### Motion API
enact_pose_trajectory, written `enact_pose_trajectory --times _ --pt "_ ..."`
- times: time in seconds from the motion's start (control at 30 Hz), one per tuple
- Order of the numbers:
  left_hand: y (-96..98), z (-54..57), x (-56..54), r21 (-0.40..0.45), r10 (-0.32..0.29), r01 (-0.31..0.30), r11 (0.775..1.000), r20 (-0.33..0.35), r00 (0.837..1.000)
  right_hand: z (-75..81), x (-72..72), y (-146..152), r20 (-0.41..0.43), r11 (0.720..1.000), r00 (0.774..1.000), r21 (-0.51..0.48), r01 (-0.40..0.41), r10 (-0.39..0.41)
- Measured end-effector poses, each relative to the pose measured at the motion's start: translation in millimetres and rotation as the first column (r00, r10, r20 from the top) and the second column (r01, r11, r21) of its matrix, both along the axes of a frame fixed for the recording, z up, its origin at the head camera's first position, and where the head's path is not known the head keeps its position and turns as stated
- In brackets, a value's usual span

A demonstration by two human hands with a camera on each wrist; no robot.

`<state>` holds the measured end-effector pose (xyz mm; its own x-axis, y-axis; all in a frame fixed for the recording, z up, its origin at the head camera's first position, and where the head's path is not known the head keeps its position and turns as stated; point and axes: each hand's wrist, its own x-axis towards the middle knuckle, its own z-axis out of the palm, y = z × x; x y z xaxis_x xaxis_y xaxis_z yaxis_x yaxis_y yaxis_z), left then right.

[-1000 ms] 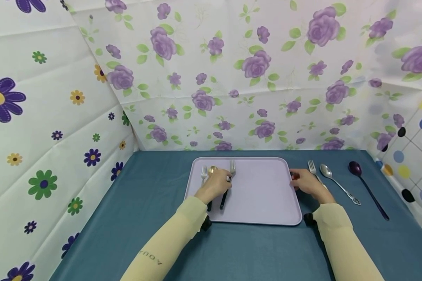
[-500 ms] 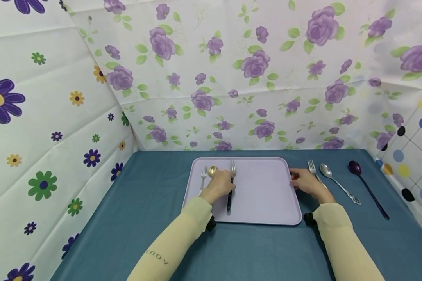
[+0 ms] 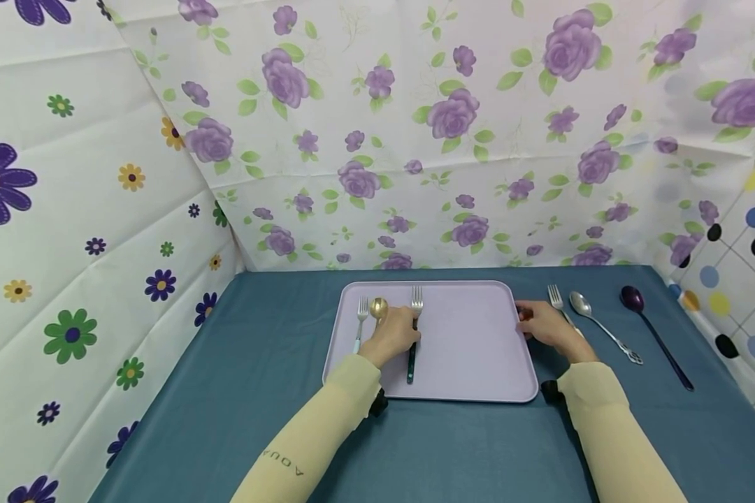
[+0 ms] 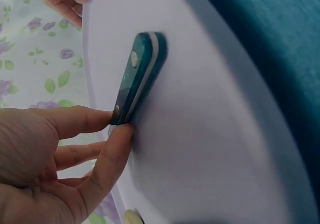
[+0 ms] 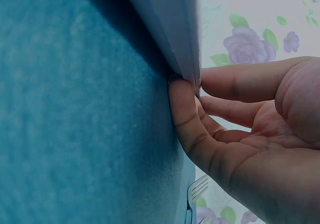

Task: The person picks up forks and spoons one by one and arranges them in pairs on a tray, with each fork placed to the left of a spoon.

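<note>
A pale lilac tray (image 3: 472, 349) lies on the blue-green cloth. On its left half my left hand (image 3: 391, 337) pinches a fork (image 3: 417, 299) between thumb and finger, tines pointing to the far side. The left wrist view shows the fork's riveted dark green handle (image 4: 135, 78) close over the tray surface. Left of that hand lie a gold spoon (image 3: 379, 307), partly hidden by the hand, and a light-handled fork (image 3: 361, 314). My right hand (image 3: 547, 325) grips the tray's right rim, thumb and fingers on either side of the edge (image 5: 192, 43).
Right of the tray lie another fork (image 3: 556, 297), partly behind the right hand, a silver spoon (image 3: 581, 304) and a dark purple spoon (image 3: 633, 299). A flowered sheet (image 3: 384, 140) hangs behind the table, with patterned sheets at both sides.
The held fork's handle end has swung right, so the fork now lies nearly straight front to back. My left hand has shifted slightly right. The right hand keeps its hold on the tray.
</note>
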<state>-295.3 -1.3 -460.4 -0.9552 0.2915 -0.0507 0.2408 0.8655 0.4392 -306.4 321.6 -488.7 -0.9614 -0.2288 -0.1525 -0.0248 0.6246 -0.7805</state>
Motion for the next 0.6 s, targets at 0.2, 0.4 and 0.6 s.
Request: enact_pose_trajectory --times 0.2,0.4,0.6 --pt "1.1 -2.9 0.3 -0.022 0.009 -0.01 1.0 -0.019 1.0 0.5 0.3 -0.8 0.002 1.0 1.0 -0.002 -0.002 0.002" --pt "1.9 -2.3 2.6 -0.015 0.028 -0.028 0.999 -0.016 0.999 0.7 0.0 -1.0 -0.001 1.0 1.0 -0.005 -0.005 0.005" --pt "1.6 -2.5 2.7 -0.019 0.018 -0.019 1.0 -0.039 0.999 0.6 -1.0 -0.6 0.003 1.0 1.0 -0.005 -0.005 0.005"
